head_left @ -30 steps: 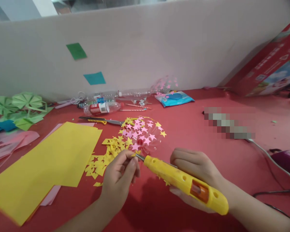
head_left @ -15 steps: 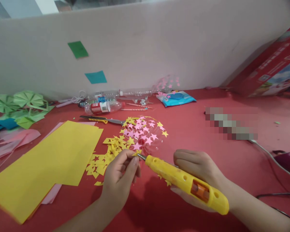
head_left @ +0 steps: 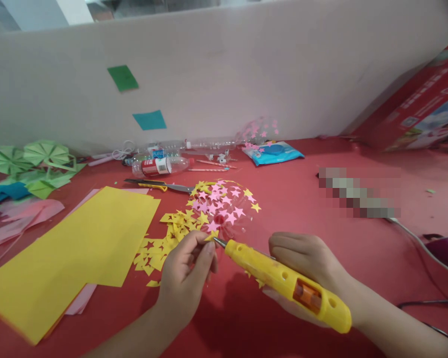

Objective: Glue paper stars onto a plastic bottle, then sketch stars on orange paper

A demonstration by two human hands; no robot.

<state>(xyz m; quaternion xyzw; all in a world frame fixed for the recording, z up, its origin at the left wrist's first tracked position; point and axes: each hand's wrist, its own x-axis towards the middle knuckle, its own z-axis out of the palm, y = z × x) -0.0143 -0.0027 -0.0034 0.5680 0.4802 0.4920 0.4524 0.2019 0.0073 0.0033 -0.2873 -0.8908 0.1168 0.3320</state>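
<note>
Pinching a yellow star (head_left: 211, 236) btwn thumb and finger, the L hand (head_left: 186, 273) is closed on it over the near-middle of the table (head_left: 283, 199). Not much has shifted in the last sec, except that the star shows more plainly past the thumb. That puts star and nozzle (head_left: 220, 242) tip-to-tip, touching or nearly so; can't tell if any glue is out. The R hand (head_left: 306, 258) is wrapped round the glue gun (head_left: 269, 268), nozzle aimed L, body slanting down toward the near R corner.

Just beyond the L hand: clear plastic (head_left: 236, 226) w/ pink stars (head_left: 231, 218) and a few yellow ones. L of that, yellow cutouts (head_left: 177, 226), then yellow sheets (head_left: 70, 253) toward the L edge. Farther out, scissors (head_left: 181, 188); along the far edge, bottles (head_left: 157, 166) and a blue pack (head_left: 274, 155), by the wall (head_left: 246, 59).
</note>
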